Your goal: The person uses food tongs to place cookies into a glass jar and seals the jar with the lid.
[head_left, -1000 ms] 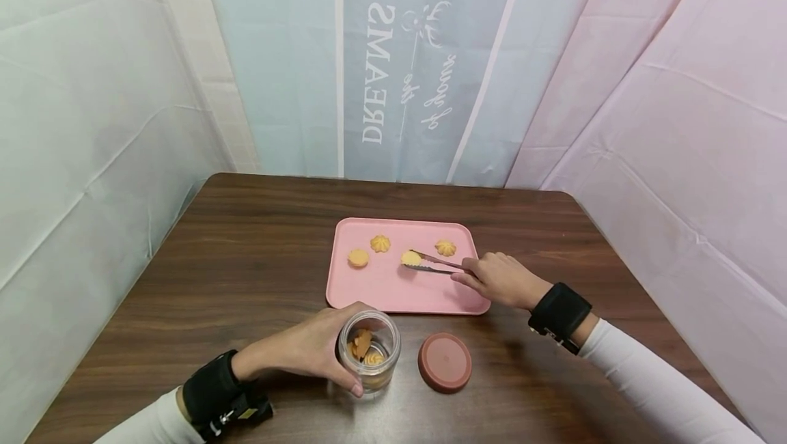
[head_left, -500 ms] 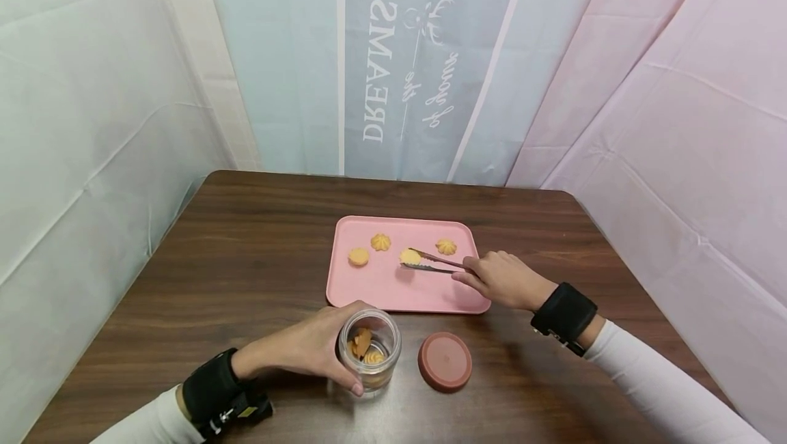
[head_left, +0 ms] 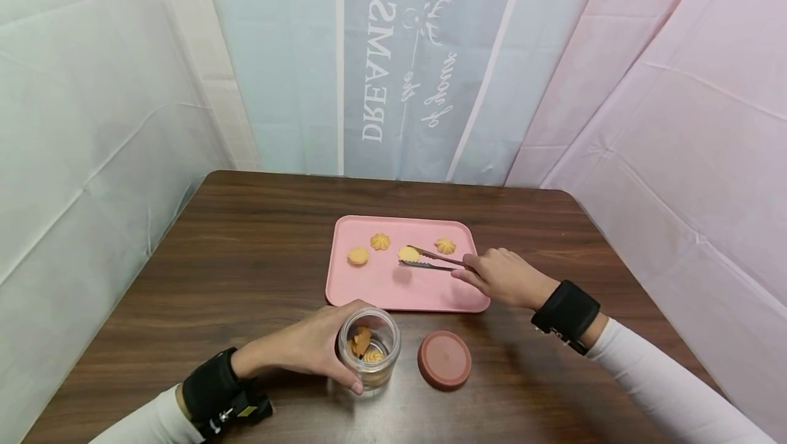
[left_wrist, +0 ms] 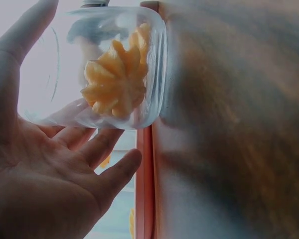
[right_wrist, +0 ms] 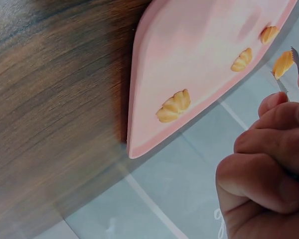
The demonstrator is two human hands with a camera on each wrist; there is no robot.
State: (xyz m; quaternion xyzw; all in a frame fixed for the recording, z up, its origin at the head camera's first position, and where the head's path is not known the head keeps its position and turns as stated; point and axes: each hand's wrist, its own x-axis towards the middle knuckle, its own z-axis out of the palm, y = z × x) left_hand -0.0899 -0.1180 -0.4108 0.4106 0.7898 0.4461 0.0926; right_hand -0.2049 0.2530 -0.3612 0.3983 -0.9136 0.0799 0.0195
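My left hand grips an open glass jar standing on the near part of the table, with cookies inside. The left wrist view shows the jar close up, a flower-shaped cookie against its glass. My right hand holds metal tongs that pinch a yellow cookie just above the pink tray. In the right wrist view the tongs hold that cookie beyond my curled fingers. Three more cookies lie on the tray: left, back, right.
A round reddish-brown lid lies on the dark wooden table, right of the jar and just in front of the tray. Fabric sheets hang close behind and on both sides of the table.
The tongs have raised the pinched cookie slightly off the tray and drawn it a little back. The left hand and jar have not moved.
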